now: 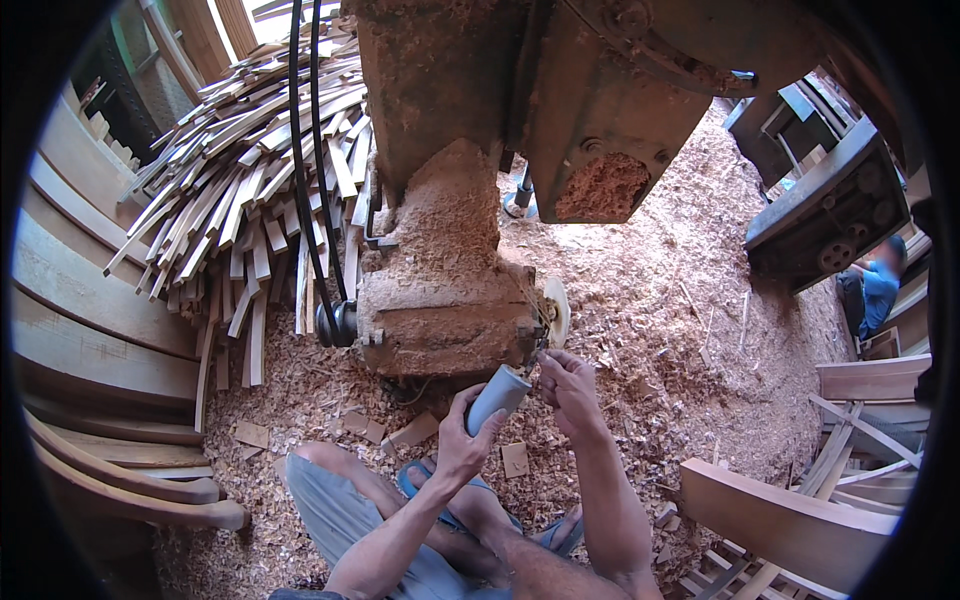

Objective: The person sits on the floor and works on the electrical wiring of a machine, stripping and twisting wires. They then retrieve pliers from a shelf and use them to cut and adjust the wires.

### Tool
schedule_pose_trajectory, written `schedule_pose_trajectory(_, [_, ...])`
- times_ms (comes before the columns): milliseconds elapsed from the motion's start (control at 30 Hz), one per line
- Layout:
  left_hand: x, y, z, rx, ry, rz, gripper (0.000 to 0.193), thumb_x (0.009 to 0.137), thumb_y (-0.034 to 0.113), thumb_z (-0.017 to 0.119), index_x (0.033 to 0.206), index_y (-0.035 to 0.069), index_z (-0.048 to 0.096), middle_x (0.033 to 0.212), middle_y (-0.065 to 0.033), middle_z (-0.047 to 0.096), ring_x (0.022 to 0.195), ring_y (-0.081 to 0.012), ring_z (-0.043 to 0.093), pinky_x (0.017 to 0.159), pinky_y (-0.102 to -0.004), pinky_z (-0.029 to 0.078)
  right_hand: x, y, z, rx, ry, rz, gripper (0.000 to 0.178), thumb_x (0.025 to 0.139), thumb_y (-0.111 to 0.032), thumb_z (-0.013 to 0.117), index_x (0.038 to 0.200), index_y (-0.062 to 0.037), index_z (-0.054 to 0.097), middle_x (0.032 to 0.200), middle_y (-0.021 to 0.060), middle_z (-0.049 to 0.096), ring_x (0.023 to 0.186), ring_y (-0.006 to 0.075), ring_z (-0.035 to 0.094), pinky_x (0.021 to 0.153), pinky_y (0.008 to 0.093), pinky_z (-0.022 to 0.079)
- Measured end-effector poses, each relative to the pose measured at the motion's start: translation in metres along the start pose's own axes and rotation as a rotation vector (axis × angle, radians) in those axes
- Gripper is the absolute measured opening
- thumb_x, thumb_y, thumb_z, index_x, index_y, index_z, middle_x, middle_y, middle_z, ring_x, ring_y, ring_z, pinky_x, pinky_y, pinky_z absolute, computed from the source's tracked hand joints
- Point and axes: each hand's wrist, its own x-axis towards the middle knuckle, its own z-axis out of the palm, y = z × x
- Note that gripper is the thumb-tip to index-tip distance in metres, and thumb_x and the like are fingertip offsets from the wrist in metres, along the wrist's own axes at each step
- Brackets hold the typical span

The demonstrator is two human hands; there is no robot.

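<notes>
The left hand (468, 437) holds a tilted grey tube (497, 398); the right hand (568, 385), pinched narrow, its contents unclear, could slip and scrape the dusty machine housing (440, 325) just beyond.

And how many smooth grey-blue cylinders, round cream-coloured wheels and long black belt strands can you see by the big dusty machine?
Smooth grey-blue cylinder: 1
Round cream-coloured wheel: 1
Long black belt strands: 2
Total: 4
</notes>
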Motion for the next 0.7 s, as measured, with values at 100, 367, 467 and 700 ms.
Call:
schedule_pose_trajectory(100, [-0.0003, 0.0009, -0.0001, 0.03, -0.011, 0.009, 0.053, 0.092, 0.026, 0.075, 0.132, -0.001, 0.053, 0.114, -0.0148, 0.066, 0.1, -0.0197, 0.065, 0.086, -0.0324, 0.053, -0.002, -0.002, -0.0005, 0.017, 0.017, 0.03, 0.011, 0.099, -0.014, 0.064, 0.101, -0.0032, 0.063, 0.066, -0.0077, 0.046, 0.05, 0.0004, 0.037, 0.043, 0.0177, 0.027])
schedule_pose_trajectory(367, [-0.0022, -0.0018, 0.0036, 0.179, 0.042, 0.143, 0.054, 0.09, 0.021, 0.077, 0.132, -0.001, 0.052, 0.116, -0.0179, 0.066, 0.105, -0.0245, 0.066, 0.09, -0.035, 0.053, -0.0047, -0.0044, 0.001, 0.045, 0.042, 0.059, 0.009, 0.1, -0.011, 0.062, 0.101, -0.0026, 0.063, 0.064, -0.0078, 0.046, 0.049, 0.0007, 0.037, 0.042, 0.0179, 0.026])
schedule_pose_trajectory(467, [-0.0027, -0.0022, 0.0041, 0.209, 0.048, 0.157, 0.054, 0.089, 0.02, 0.078, 0.132, 0.0, 0.052, 0.116, -0.0188, 0.066, 0.106, -0.0256, 0.067, 0.09, -0.0354, 0.053, -0.0054, -0.0053, 0.0016, 0.045, 0.028, 0.049, 0.009, 0.1, -0.011, 0.062, 0.1, -0.0028, 0.063, 0.064, -0.0079, 0.046, 0.049, 0.0007, 0.037, 0.042, 0.0177, 0.026])
schedule_pose_trajectory(700, [-0.0015, -0.0008, 0.0041, 0.165, 0.056, 0.124, 0.053, 0.087, 0.023, 0.077, 0.13, 0.001, 0.056, 0.115, -0.0189, 0.065, 0.104, -0.0308, 0.067, 0.09, -0.0389, 0.053, -0.0072, -0.0077, 0.0035, 0.035, 0.049, 0.061, 0.01, 0.1, -0.012, 0.063, 0.1, -0.0028, 0.063, 0.063, -0.0088, 0.045, 0.048, 0.0005, 0.035, 0.042, 0.018, 0.026])
